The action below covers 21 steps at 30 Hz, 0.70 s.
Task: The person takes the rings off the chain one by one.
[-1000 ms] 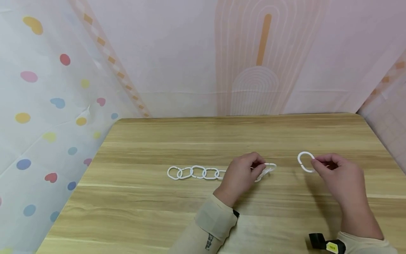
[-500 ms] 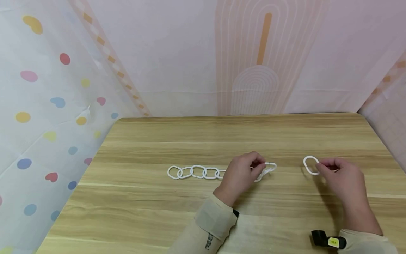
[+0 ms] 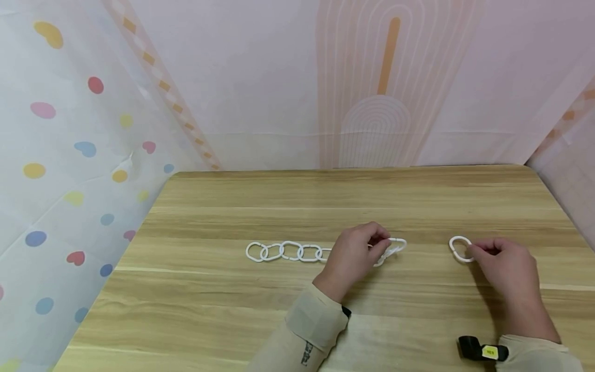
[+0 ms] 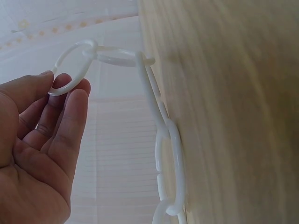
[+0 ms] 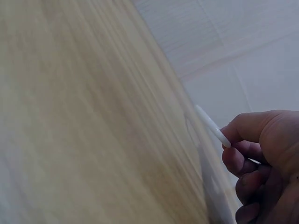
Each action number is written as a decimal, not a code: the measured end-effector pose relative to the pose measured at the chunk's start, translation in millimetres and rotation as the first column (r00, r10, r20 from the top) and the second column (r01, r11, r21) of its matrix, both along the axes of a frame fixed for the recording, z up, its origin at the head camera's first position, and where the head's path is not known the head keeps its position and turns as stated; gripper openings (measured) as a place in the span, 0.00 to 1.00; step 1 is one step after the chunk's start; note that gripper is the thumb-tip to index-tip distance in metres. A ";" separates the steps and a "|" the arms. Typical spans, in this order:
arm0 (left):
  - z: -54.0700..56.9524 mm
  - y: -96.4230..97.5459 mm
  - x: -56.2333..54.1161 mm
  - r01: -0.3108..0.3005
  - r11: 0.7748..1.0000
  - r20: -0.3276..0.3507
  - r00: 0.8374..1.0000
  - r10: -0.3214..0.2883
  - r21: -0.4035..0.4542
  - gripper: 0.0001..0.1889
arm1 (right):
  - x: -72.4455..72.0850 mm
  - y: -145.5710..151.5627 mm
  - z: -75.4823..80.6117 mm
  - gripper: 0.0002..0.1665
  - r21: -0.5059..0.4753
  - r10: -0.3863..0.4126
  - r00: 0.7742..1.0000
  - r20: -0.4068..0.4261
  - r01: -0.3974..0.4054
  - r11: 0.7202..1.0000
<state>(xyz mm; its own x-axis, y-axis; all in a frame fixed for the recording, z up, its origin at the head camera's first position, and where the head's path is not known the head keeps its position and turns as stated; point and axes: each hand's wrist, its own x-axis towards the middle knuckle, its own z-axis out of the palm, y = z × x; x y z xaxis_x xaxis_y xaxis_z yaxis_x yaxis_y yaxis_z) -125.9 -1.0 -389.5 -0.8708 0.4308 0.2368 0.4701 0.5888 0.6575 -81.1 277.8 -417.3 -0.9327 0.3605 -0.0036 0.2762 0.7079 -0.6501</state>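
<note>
A chain of white plastic links [image 3: 290,251] stretches left to right across the middle of the table. My left hand [image 3: 355,256] pinches a link [image 4: 74,86] near the chain's right end between thumb and fingers, raised off the wood in the left wrist view. Part of the chain is hidden behind this hand in the head view. To the right, my right hand [image 3: 509,266] pinches a single loose white link [image 3: 460,249] by its right side, apart from the chain. Seen edge-on in the right wrist view, that loose link [image 5: 212,126] is close over the table.
The wood-grain table [image 3: 223,310] runs back to a patterned pink cloth [image 3: 260,93]. A cloth with coloured spots [image 3: 60,170] hangs along the left side. A black wrist strap [image 3: 483,350] sits at the right sleeve.
My right hand has moved slightly right and toward me, lowering the loose link closer to the table. The left hand and the chain have stayed in place.
</note>
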 end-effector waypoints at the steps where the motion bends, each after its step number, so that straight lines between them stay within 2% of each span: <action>1: -0.2 -0.1 0.0 -0.001 1.000 0.002 1.000 0.001 0.001 0.03 | -0.2 0.0 -0.4 0.20 0.000 -0.004 1.000 0.008 0.004 1.000; 6: -0.5 -0.2 -0.2 0.000 1.000 0.007 1.000 0.000 -0.001 0.03 | -2.2 2.1 -1.7 0.18 0.020 -0.006 0.999 0.046 0.005 1.000; 14: -0.9 -0.2 -0.6 0.010 1.000 0.014 1.000 -0.010 0.011 0.03 | -4.0 5.9 -2.2 0.19 0.044 0.018 0.985 0.170 -0.026 0.999; 21: -1.1 -0.1 -0.2 0.006 1.000 0.027 1.000 -0.006 0.011 0.04 | -5.0 5.9 -0.2 0.20 0.050 0.033 0.983 0.182 -0.043 0.998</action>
<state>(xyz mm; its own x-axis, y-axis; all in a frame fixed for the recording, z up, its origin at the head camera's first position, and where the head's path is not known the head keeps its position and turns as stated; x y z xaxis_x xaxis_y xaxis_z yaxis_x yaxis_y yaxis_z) -126.1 -1.1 -390.6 -0.8745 0.4332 0.2179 0.4553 0.5787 0.6766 -86.1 283.7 -417.5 -0.9314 0.3290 -0.1559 0.3583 0.7523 -0.5529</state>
